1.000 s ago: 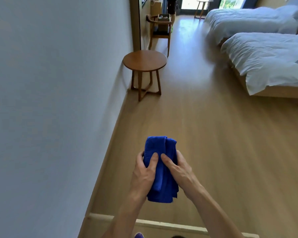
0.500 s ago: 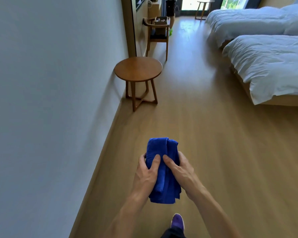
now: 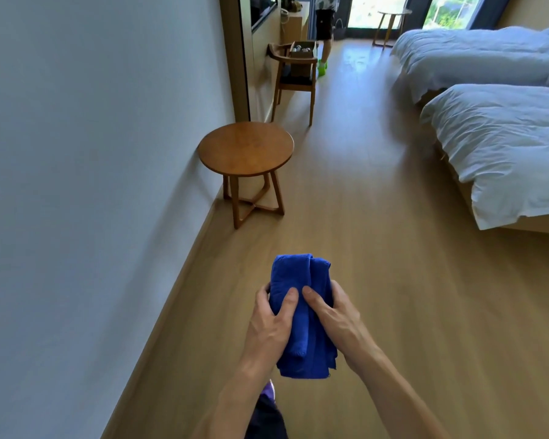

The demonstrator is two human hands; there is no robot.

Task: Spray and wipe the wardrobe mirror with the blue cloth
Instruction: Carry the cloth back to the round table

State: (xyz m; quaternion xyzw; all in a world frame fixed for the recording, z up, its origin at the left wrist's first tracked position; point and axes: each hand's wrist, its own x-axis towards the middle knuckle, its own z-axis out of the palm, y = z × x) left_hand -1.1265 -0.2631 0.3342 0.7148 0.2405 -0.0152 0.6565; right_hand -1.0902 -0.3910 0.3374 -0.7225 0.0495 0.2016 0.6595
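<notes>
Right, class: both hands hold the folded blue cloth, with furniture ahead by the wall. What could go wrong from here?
1. The round wooden side table stands against the wall ahead; a shin could catch it in passing.
2. The left hand and right hand both grip the folded blue cloth and nothing to spray with shows, so spraying will likely need a hand freed.

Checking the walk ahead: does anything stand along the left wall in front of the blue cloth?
Yes, ahead of the blue cloth: a round wooden table against the wall, then a chair beyond it.
</notes>
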